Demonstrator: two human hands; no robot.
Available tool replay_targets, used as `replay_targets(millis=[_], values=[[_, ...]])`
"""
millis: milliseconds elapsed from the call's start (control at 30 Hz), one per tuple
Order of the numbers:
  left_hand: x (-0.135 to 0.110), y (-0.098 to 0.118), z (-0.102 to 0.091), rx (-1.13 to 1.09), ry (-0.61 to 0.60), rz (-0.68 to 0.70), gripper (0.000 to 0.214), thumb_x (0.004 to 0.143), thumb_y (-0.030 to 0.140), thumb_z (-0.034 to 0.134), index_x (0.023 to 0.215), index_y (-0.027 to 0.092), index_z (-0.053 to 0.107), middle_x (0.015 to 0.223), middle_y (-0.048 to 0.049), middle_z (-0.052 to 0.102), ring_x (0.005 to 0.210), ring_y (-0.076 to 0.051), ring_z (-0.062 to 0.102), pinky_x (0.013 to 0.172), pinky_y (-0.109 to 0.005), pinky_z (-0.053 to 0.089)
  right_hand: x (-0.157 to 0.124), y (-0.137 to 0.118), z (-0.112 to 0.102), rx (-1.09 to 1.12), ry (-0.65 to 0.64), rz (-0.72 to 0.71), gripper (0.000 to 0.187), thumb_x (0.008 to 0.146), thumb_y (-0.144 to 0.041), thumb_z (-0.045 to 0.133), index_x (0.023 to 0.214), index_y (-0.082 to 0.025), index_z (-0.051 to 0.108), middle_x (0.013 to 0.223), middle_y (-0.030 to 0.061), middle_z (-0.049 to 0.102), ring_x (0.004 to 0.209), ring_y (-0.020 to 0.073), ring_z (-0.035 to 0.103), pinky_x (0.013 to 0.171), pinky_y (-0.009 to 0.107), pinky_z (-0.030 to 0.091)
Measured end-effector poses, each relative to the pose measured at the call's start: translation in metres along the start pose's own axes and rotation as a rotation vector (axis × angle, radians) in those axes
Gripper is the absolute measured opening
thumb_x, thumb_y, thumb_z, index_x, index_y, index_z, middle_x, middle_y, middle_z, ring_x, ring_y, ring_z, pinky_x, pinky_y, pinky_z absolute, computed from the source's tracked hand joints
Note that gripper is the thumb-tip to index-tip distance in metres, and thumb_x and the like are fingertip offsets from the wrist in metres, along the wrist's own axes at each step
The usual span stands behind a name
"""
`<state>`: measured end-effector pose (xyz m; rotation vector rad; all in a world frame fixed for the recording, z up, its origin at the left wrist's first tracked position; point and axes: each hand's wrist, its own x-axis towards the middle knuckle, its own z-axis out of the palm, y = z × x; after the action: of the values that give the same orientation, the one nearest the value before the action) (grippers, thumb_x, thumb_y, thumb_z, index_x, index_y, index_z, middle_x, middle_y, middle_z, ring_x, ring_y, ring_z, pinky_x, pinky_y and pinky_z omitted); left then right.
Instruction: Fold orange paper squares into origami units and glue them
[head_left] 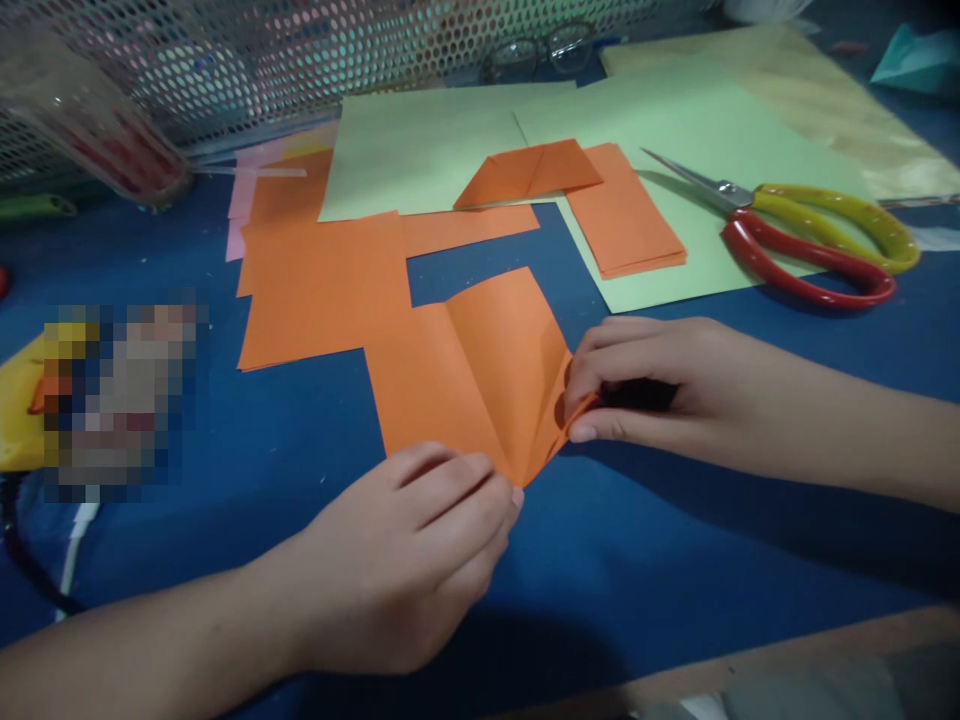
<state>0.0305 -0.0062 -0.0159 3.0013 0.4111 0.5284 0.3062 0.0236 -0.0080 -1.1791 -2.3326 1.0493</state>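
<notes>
Between my hands is an orange sheet of paper point(480, 375), creased down the middle, its right corner folded over. My left hand point(427, 550) pinches its near edge by the bottom of the crease. At the right, my right hand point(645, 390) grips the folded corner between thumb and fingers. Beyond them lies a folded orange paper piece point(532, 172) shaped like a trapezoid, partly over a small stack of orange rectangles point(626, 215). More orange sheets point(322, 290) spread to the left, meeting the upper left of the held sheet.
Scissors point(731, 190) with red and yellow handles rest on pale green paper point(705, 130) at the right. A clear cup point(112, 130) stands at the back left near a perforated metal panel point(285, 60). Eyeglasses point(540, 50) lie behind. A white cable point(75, 545) runs along the left.
</notes>
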Motion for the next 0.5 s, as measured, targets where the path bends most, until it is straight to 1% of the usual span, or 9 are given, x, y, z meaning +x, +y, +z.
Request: replay_targets(millis=[67,200,333,433,500], values=[[0.002,0.000,-0.002,-0.011,-0.018,-0.002,0.027,0.104,0.008,0.045,0.105,0.010,0.072,0.103,-0.0048,0.078,0.096,-0.019,0.068,0.086,-0.033,0.053,0.001,-0.002,0.003,-0.028,0.045,0.033,0.037,0.095,-0.056,0.060,0.082,-0.023,0.072,0.082,0.0048,0.068,0.071,0.0186,0.061,0.062,0.033,0.047],[0.007,-0.001,-0.007,-0.037,-0.008,-0.011,0.040,0.106,0.006,0.033,0.102,0.013,0.073,0.113,-0.0047,0.078,0.105,-0.015,0.069,0.092,-0.027,0.052,0.003,-0.005,0.010,-0.010,0.140,0.091,0.029,0.092,-0.050,0.065,0.080,-0.024,0.067,0.072,0.0009,0.065,0.063,0.0164,0.058,0.057,0.031,0.043],[0.006,-0.004,-0.008,-0.028,-0.033,0.031,0.040,0.104,0.004,0.034,0.106,0.011,0.073,0.120,-0.0059,0.077,0.110,-0.018,0.069,0.093,-0.029,0.053,0.003,-0.006,0.015,-0.008,0.208,0.107,0.025,0.090,-0.047,0.068,0.077,-0.025,0.066,0.069,0.0002,0.065,0.060,0.0157,0.057,0.054,0.031,0.041],[0.005,-0.004,-0.007,-0.013,-0.044,0.026,0.041,0.105,0.005,0.032,0.111,0.011,0.072,0.125,-0.0057,0.076,0.113,-0.019,0.068,0.092,-0.031,0.054,0.003,-0.008,0.016,-0.010,0.243,0.120,0.025,0.089,-0.045,0.068,0.077,-0.024,0.068,0.069,-0.0002,0.067,0.060,0.0154,0.059,0.054,0.030,0.042],[0.005,-0.005,-0.006,-0.009,-0.042,0.019,0.044,0.106,0.006,0.030,0.108,0.012,0.073,0.124,-0.0046,0.077,0.113,-0.019,0.069,0.092,-0.031,0.054,0.003,-0.009,0.016,-0.003,0.250,0.132,0.023,0.089,-0.044,0.069,0.078,-0.024,0.070,0.070,-0.0009,0.069,0.061,0.0148,0.060,0.055,0.030,0.043]])
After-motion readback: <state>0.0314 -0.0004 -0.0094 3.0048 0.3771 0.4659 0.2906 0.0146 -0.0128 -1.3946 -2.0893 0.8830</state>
